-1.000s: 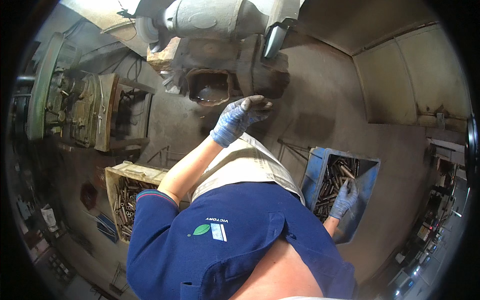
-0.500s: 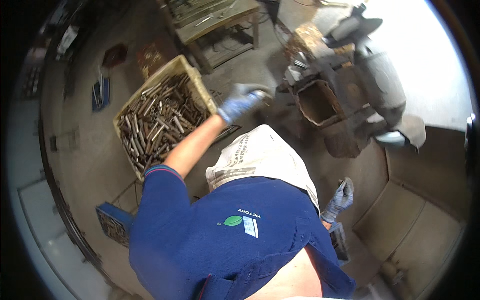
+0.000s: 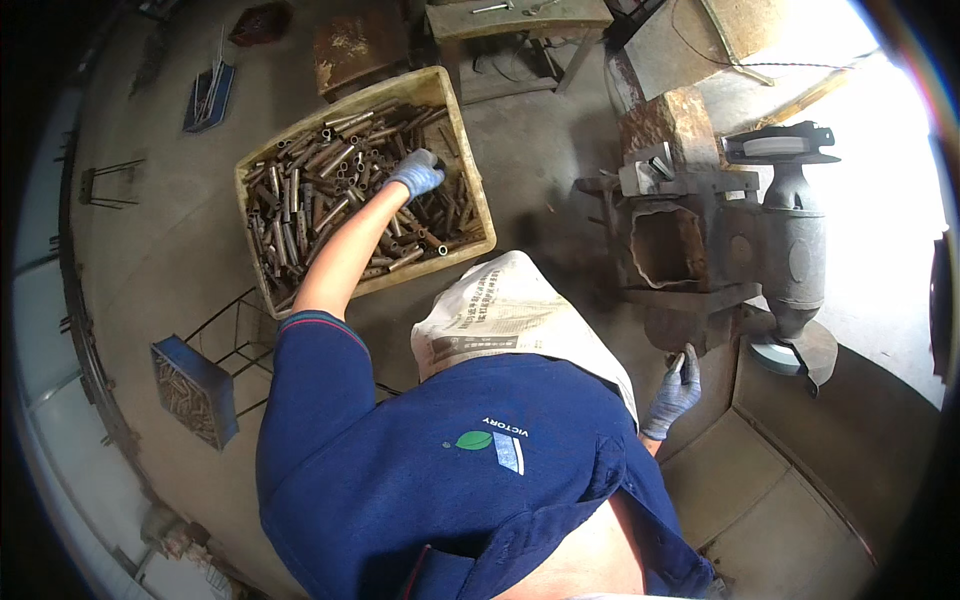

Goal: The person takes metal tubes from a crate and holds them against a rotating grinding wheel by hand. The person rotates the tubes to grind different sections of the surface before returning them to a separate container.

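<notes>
My left hand (image 3: pixel 418 174), in a blue-and-grey knitted glove, reaches over a large yellowish bin (image 3: pixel 470 170) full of short metal tubes (image 3: pixel 315 190). Its fingers are curled down among the tubes at the bin's right part, and whatever they grip is hidden. Low on the right, beside my hip, my right hand (image 3: pixel 674 393) wears the same kind of glove. Its fingers point up and press together at the tips; a small dark bit shows there, too small to name. A whitish printed apron (image 3: pixel 500 310) covers my lap.
On the right stands a grinder (image 3: pixel 795 245) with a wheel at each end and an open-topped metal box (image 3: pixel 668 245) beside it. A worktable (image 3: pixel 520 20) stands ahead. Blue crates, one holding small parts (image 3: pixel 190 400), one holding rods (image 3: pixel 208 100), lie left.
My left hand has moved left, from between bin and grinder into the bin over the tubes. My view has turned; my right hand stays low at my right side.
</notes>
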